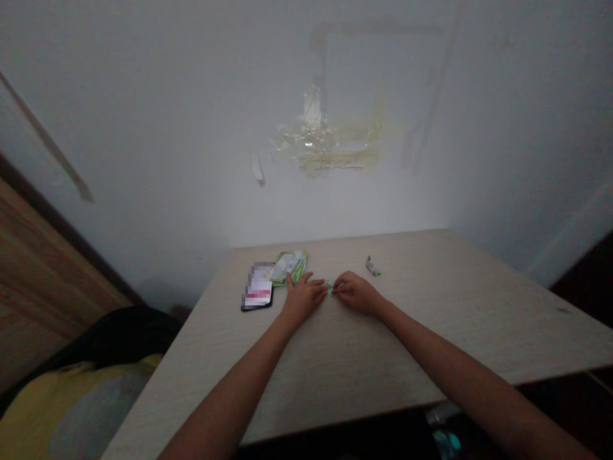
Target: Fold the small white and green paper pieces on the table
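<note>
Both my hands rest on a pale wooden table, fingertips meeting over a small green and white wrapper. My left hand pinches its left end, index finger partly raised. My right hand pinches the right end with curled fingers. A second small green wrapper lies alone a little to the right and further back. Just behind my left hand lies a green and white packet.
A dark phone lies flat left of the packet. A white wall with old tape residue stands behind the table. Yellow and black fabric sits low at the left, beside a wooden panel.
</note>
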Demonstrator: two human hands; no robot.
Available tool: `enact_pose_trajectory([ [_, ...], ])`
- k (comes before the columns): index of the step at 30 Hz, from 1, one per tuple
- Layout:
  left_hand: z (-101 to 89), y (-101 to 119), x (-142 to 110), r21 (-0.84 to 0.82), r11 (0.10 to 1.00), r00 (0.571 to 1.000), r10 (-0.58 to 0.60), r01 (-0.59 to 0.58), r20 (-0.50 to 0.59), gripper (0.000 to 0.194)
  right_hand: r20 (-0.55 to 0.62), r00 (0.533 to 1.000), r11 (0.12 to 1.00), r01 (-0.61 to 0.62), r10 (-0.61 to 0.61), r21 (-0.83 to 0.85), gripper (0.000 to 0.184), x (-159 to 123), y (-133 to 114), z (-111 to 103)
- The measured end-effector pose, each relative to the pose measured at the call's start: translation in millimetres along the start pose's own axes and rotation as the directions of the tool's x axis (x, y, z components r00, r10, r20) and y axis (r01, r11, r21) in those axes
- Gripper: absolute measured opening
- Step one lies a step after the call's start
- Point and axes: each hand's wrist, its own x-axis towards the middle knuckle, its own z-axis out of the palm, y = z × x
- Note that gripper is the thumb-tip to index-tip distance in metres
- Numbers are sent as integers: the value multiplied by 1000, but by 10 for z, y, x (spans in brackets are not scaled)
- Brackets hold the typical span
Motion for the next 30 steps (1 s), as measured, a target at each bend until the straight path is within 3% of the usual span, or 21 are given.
enact_pose_trajectory([
  [9,6,-12,25,-35,999,998,3,-1,58,29,-44,999,981,-36,29,-189,19,15,-47,0],
  [19,-1,-9,28,-60,998,997,-8,12,72,31,-40,999,967,-32,22,-254,19,24,-46,29],
  [30,-3,-36,39,-56,998,995,-5,11,98,31,12,986,898,-145,165,-415,20,127,-35,99],
])
